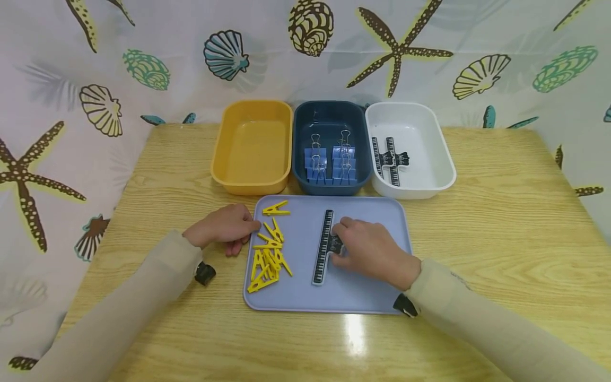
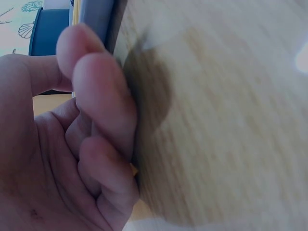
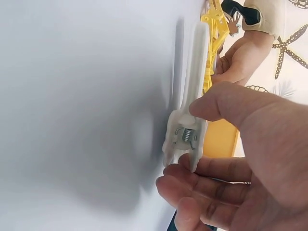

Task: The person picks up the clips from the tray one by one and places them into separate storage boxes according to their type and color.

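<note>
My right hand [image 1: 366, 245] grips a long music clip [image 1: 323, 249] printed with piano keys, over the middle of the tray [image 1: 367, 297]. In the right wrist view the clip's white edge and metal spring [image 3: 188, 135] show, with thumb and fingers at its body and handles. My left hand [image 1: 228, 227] rests beside the tray's left rim, thumb side at the edge, fingers [image 2: 103, 91] loosely curled at the table with nothing held. Several yellow clothespins [image 1: 269, 254] lie in a loose pile along the tray's left side, close to this hand.
Behind the tray stand three tubs in a row: a yellow-orange one [image 1: 253, 184], a dark blue one [image 1: 329, 112] with several blue binder clips [image 1: 343, 162], and a white one [image 1: 429, 185] with two piano-key clips [image 1: 394, 162]. A patterned cloth [image 1: 267, 53] hangs behind the wooden table [image 1: 501, 223].
</note>
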A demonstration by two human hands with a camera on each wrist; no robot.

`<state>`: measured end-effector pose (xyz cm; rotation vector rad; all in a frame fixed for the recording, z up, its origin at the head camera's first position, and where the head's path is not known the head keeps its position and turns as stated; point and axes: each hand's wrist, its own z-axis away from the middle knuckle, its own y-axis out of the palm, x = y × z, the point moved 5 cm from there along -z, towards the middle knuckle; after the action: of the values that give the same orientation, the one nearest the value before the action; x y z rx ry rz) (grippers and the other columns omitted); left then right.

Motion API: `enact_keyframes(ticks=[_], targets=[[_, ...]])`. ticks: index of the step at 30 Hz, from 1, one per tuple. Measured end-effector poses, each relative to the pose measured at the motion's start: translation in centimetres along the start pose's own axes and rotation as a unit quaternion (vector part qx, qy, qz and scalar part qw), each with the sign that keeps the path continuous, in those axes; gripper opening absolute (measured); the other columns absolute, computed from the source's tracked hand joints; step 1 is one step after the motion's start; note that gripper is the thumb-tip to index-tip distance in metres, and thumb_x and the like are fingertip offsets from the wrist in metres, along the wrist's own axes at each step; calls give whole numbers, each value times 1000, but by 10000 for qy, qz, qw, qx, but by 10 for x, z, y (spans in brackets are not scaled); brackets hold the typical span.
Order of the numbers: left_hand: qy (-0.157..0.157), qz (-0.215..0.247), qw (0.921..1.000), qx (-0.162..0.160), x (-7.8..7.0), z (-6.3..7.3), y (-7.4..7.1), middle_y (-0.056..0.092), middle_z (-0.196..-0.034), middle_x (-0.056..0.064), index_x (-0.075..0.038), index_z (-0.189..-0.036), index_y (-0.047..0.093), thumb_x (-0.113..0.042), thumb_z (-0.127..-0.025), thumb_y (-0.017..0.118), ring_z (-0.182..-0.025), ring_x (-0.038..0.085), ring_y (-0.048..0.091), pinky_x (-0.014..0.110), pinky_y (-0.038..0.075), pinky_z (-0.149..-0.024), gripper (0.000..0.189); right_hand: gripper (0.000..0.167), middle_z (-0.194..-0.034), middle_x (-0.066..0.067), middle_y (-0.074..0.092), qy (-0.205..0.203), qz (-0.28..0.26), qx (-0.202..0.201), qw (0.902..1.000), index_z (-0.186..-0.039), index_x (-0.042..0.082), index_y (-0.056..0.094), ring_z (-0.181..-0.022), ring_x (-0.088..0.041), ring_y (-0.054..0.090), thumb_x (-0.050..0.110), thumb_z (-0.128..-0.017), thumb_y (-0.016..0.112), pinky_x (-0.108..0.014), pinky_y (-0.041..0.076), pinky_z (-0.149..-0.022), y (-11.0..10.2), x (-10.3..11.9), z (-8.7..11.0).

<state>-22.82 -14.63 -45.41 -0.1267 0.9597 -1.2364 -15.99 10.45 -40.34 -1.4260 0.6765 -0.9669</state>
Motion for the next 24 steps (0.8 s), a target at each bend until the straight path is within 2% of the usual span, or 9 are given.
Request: enact_keyframes(ticks=[9, 24], targets=[[42, 62, 10000, -25, 3, -1, 2, 57, -45, 3, -8, -59, 59, -32, -96, 46, -37, 14, 56, 29, 48, -43, 46, 39, -89, 0, 62, 71, -6, 125, 9999, -104, 8, 67, -71, -13, 58, 36, -78, 72, -28, 47, -52, -3, -1, 3], [89, 75, 9999, -28, 2, -2, 1, 57, -45, 3, -8, -58, 58, -31, -96, 46, -37, 15, 56, 30, 49, -43, 46, 40, -91, 0, 63, 32, 10, 42, 10000, -106, 8, 67, -75, -13, 60, 35, -78, 72, -28, 49, -55, -9, -6, 10]])
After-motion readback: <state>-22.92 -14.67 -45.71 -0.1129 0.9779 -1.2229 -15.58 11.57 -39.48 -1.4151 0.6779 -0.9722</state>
